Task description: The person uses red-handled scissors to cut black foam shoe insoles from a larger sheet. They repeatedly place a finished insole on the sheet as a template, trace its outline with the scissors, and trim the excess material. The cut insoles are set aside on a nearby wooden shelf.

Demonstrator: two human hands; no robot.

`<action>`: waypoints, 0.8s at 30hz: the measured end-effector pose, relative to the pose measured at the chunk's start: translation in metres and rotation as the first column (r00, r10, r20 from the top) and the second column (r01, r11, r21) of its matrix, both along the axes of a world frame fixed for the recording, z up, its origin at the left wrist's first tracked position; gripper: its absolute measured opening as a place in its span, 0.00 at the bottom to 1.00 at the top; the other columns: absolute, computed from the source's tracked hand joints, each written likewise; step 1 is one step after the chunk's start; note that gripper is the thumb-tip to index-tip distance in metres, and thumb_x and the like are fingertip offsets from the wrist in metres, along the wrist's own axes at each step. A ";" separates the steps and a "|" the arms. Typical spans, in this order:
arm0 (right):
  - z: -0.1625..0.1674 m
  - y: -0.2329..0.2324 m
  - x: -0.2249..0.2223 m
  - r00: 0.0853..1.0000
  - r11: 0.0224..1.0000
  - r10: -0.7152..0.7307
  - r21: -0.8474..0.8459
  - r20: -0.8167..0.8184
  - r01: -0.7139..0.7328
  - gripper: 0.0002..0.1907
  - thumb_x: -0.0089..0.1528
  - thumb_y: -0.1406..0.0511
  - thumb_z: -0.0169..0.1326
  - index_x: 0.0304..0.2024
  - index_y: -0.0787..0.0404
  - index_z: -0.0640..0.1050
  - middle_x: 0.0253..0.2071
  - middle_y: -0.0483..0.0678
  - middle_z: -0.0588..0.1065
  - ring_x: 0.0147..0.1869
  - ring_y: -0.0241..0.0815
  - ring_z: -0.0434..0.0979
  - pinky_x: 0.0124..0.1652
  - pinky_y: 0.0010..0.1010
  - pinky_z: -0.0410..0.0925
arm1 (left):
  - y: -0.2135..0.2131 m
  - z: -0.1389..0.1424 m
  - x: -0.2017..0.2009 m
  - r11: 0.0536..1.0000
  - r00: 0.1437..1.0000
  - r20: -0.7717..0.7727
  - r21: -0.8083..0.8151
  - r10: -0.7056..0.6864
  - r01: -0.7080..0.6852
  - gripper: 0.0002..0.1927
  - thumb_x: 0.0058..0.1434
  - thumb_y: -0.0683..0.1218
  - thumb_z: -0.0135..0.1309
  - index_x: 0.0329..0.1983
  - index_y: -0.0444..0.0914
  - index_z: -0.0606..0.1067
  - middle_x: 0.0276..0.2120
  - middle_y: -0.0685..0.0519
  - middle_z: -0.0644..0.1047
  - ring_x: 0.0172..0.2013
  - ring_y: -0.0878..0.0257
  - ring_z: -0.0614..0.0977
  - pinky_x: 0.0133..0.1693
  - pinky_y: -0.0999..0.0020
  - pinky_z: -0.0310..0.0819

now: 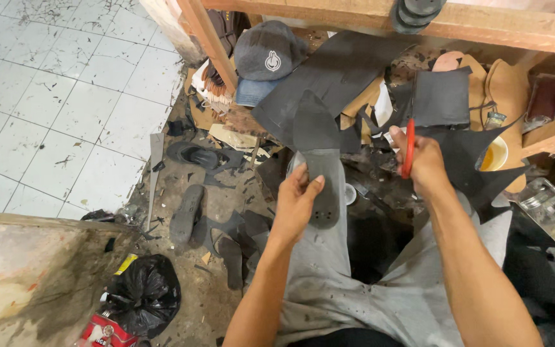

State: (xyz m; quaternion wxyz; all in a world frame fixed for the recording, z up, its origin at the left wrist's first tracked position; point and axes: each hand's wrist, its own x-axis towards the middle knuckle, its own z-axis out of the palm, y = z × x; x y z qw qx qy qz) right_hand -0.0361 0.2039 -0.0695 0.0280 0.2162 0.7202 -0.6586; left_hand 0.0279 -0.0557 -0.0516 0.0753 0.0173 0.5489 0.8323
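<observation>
My left hand (295, 204) grips a dark grey shoe sole (323, 186) with small holes, held over my lap. A pointed piece of black sheet material (316, 122) rises from the sole's far end. My right hand (424, 160) is closed around the red handles of a pair of scissors (409, 138), its blades pointing up and away, to the right of the sole. Both forearms reach out from the bottom of the view above my grey trousers.
Black sheet offcuts (335, 71) and tan pieces (502, 90) lie heaped under a wooden bench (470, 26). A grey cap (268, 51) sits at the back. Loose soles (186, 212) and scraps litter the dirty floor. A black bag (146, 292) is lower left; white tiles (52, 96) left.
</observation>
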 end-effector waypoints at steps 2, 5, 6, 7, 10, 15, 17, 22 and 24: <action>-0.010 0.014 -0.026 0.995 0.938 0.042 0.340 0.089 -0.070 0.25 0.62 0.49 0.64 0.37 0.67 0.81 0.28 0.48 0.73 0.29 0.39 0.70 0.32 0.36 0.66 | -0.012 -0.001 -0.005 0.987 0.994 0.031 -0.126 0.103 -0.098 0.23 0.65 0.38 0.56 0.63 0.28 0.70 0.43 0.50 0.80 0.42 0.69 0.78 0.45 0.74 0.72; -0.020 0.025 -0.054 0.971 0.733 0.057 0.651 0.231 -0.197 0.25 0.61 0.49 0.64 0.38 0.66 0.84 0.34 0.57 0.80 0.38 0.50 0.79 0.42 0.44 0.70 | -0.026 -0.007 -0.008 0.964 0.970 0.047 -0.135 0.237 -0.229 0.24 0.64 0.37 0.57 0.62 0.25 0.69 0.41 0.46 0.81 0.40 0.65 0.78 0.43 0.71 0.72; -0.022 0.026 -0.061 0.960 0.654 0.053 0.716 0.276 -0.242 0.25 0.61 0.48 0.63 0.39 0.65 0.85 0.36 0.60 0.82 0.41 0.54 0.82 0.45 0.46 0.71 | -0.030 -0.011 -0.008 0.957 0.959 0.051 -0.107 0.278 -0.271 0.23 0.64 0.37 0.58 0.61 0.24 0.69 0.41 0.44 0.81 0.40 0.63 0.78 0.42 0.69 0.72; -0.023 0.027 -0.067 0.967 0.624 0.045 0.749 0.252 -0.225 0.25 0.58 0.48 0.66 0.41 0.63 0.85 0.39 0.59 0.81 0.43 0.55 0.81 0.46 0.46 0.71 | -0.034 -0.017 -0.010 0.936 0.949 0.030 -0.177 0.314 -0.304 0.24 0.64 0.38 0.57 0.63 0.26 0.68 0.43 0.45 0.80 0.42 0.64 0.79 0.45 0.70 0.73; -0.024 0.026 -0.071 0.982 0.546 0.086 0.816 0.169 -0.189 0.28 0.51 0.49 0.71 0.46 0.60 0.84 0.44 0.59 0.80 0.49 0.59 0.80 0.49 0.46 0.70 | -0.059 -0.042 -0.012 0.861 0.902 -0.001 -0.298 0.432 -0.413 0.26 0.64 0.39 0.56 0.65 0.29 0.68 0.47 0.46 0.80 0.46 0.65 0.79 0.49 0.71 0.73; -0.031 0.039 -0.031 0.888 0.535 0.417 0.842 -0.195 -0.066 0.21 0.63 0.59 0.69 0.52 0.67 0.82 0.48 0.61 0.79 0.48 0.54 0.80 0.49 0.39 0.72 | -0.144 -0.107 -0.001 0.709 0.746 0.042 -0.353 0.664 -0.611 0.22 0.66 0.40 0.55 0.62 0.26 0.71 0.55 0.40 0.78 0.53 0.57 0.79 0.55 0.67 0.71; -0.021 0.040 -0.015 0.874 0.673 0.426 0.727 -0.233 -0.134 0.16 0.68 0.64 0.65 0.54 0.67 0.82 0.46 0.55 0.80 0.48 0.44 0.81 0.49 0.32 0.72 | -0.185 -0.127 0.008 0.635 0.692 0.061 -0.460 0.720 -0.620 0.24 0.64 0.39 0.53 0.63 0.27 0.70 0.58 0.40 0.76 0.57 0.55 0.78 0.57 0.67 0.69; 0.006 0.022 0.022 0.946 0.864 0.300 0.456 -0.126 -0.213 0.12 0.70 0.65 0.61 0.52 0.65 0.81 0.39 0.46 0.79 0.40 0.30 0.77 0.36 0.23 0.68 | -0.206 -0.168 0.050 0.639 0.628 0.278 -0.610 0.727 -0.469 0.26 0.61 0.42 0.55 0.62 0.27 0.72 0.56 0.41 0.79 0.57 0.55 0.79 0.56 0.67 0.70; 0.013 0.019 0.026 0.953 0.899 0.273 0.388 -0.128 -0.205 0.11 0.68 0.66 0.60 0.51 0.66 0.80 0.39 0.44 0.79 0.39 0.29 0.78 0.34 0.22 0.67 | -0.201 -0.178 0.063 0.555 0.677 0.274 -0.797 0.683 -0.238 0.23 0.64 0.45 0.55 0.60 0.30 0.78 0.50 0.38 0.85 0.51 0.49 0.83 0.52 0.61 0.75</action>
